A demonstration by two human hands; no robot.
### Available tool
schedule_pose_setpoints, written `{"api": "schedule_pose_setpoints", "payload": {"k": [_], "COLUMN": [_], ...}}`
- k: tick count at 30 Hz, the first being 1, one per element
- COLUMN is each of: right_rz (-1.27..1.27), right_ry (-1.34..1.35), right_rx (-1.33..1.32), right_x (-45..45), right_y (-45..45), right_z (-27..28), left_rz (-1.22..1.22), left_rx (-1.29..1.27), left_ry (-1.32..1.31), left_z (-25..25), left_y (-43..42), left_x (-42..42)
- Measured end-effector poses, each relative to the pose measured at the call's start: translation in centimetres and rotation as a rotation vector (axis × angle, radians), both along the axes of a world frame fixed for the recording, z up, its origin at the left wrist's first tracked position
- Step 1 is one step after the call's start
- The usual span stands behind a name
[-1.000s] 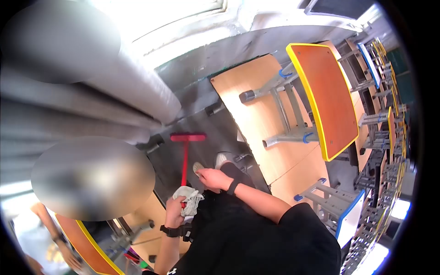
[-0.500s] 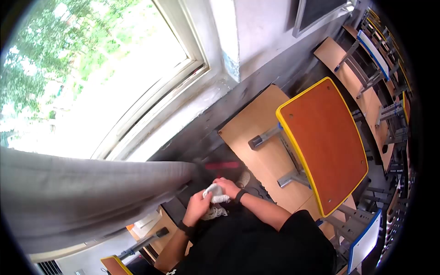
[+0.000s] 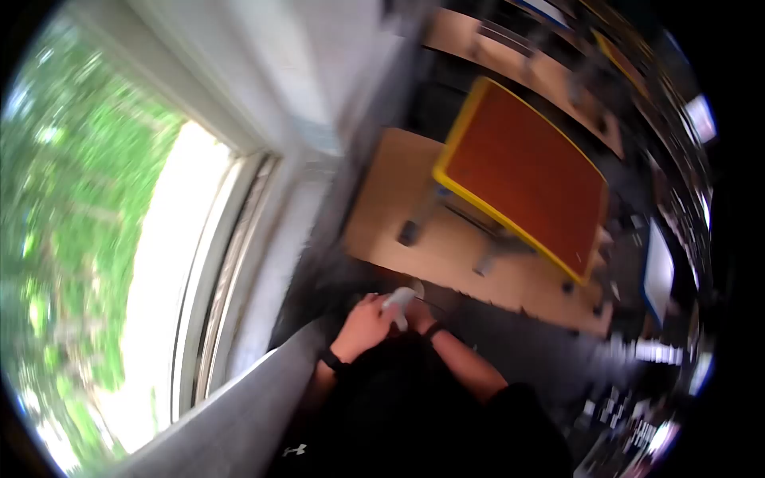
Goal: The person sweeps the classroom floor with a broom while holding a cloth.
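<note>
My left hand (image 3: 365, 325) is closed on a bunched white cloth (image 3: 401, 303) in front of my body. Close beside it, my right hand (image 3: 421, 315) meets the other side of the cloth, its fingers largely hidden and smeared by motion. A dark band circles each wrist. Under my hands the dark floor shows, with part of a light shoe (image 3: 418, 288) just past them. I cannot make out the red-handled tool in this blurred view.
A window (image 3: 215, 263) with a pale frame and greenery outside stands at the left, a grey curtain (image 3: 231, 414) below it. Ahead, an upturned stool with an orange, yellow-edged seat (image 3: 526, 171) rests on a wooden desk (image 3: 382, 215). More desks stand at the upper right.
My view has swung round, so the window fills more of the left side. My hands have come together at the white cloth; the red tool seen earlier no longer shows.
</note>
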State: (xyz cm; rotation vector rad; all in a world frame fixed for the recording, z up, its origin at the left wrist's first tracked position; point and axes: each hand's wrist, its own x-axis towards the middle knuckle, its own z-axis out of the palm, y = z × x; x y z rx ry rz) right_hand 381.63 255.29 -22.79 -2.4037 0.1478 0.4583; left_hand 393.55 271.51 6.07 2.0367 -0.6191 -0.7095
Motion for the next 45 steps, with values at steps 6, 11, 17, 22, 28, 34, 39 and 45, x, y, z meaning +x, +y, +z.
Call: {"api": "schedule_pose_setpoints", "payload": {"k": [6,11,17,22,28,34,39,45], "right_rz": [-0.389,-0.605,-0.853,-1.092,-1.345,-1.729,-1.742,-1.879], "right_ry": [0.137,0.161,-0.006,0.026,-0.112,-0.189,-0.076,0.008], "right_rx": [-0.085,-0.063,-0.177,-0.210,-0.192,-0.198,-0.235,-0.159], "right_x": [-0.6,-5.0,-10.2,-13.6,-17.8,-20.5,-22.4,-21.7], "right_y": [3.9,5.5,7.5,6.9,5.4,4.8,3.5,3.1], "right_z": [11.0,12.1,9.5,6.8,8.7,6.3,5.8,3.0], "left_rz": [-0.342,-0.722,-0.963,-1.127,-1.204,-1.445,-1.486,-1.642], "left_rx": [0.206,0.296,0.434,0.404,0.415,0.207,0.275,0.356], "left_ry": [0.397,0.263,0.047,0.020,-0.172,-0.406,-0.292,-0.677], "left_z": [-4.6,-5.1,-2.7,-2.7,-2.7,-2.3,-3.2,-10.1], "left_y": [1.4,0.0,-5.3,-9.1,-12.4,-15.7,-17.6,-18.4], "left_x": [2.6,2.3,-3.0,-8.9,-15.8,-20.8,-24.5,-23.9]}}
